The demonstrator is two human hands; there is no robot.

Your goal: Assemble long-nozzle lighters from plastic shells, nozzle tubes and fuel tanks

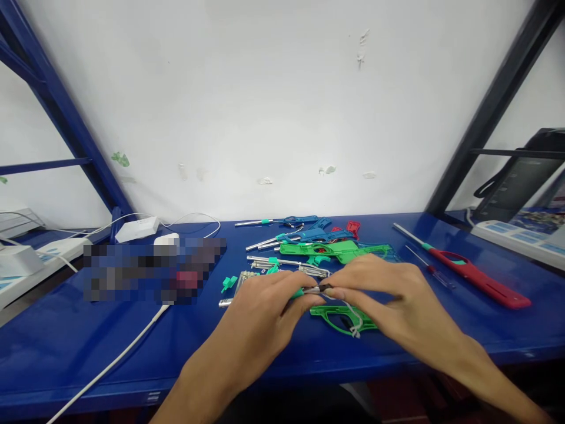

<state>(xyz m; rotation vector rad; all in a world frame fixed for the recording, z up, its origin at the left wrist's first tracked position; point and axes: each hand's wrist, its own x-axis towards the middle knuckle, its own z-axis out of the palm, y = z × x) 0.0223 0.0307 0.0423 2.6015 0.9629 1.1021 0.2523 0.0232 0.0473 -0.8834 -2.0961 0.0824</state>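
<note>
Between my fingers is a short stretch of a lighter's metal tube (312,290) with a teal collar. My left hand (265,306) is closed on the collar end, which it largely covers. At the other end, the thumb and index finger of my right hand (392,291) pinch a small black piece (325,287). A pale wire (358,318) hangs down below the fingers. Just under my hands lies a green lighter shell half (326,312), partly hidden by my right hand. Beyond them is another green shell (344,252).
Blue lighter shells (320,221), metal tubes (258,259) and teal clips (228,284) lie behind my hands. To the right are a screwdriver (435,274) and a red lighter (481,278). A white cable (119,353) crosses the blue table (132,371) at left.
</note>
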